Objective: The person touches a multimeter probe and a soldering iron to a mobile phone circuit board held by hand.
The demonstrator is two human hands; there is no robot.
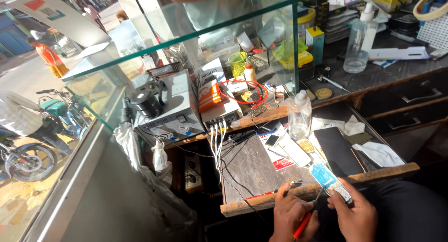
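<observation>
While the left hand (291,214) grips a red-handled screwdriver (304,221), the right hand (352,211) holds a blue phone board (329,180).

Red-handled tool (302,224) tip behind fingers

There was only one view, from the head camera. It looked down and forward over the workbench (261,169), quite near, with both hands at 5 o'clock.
</observation>
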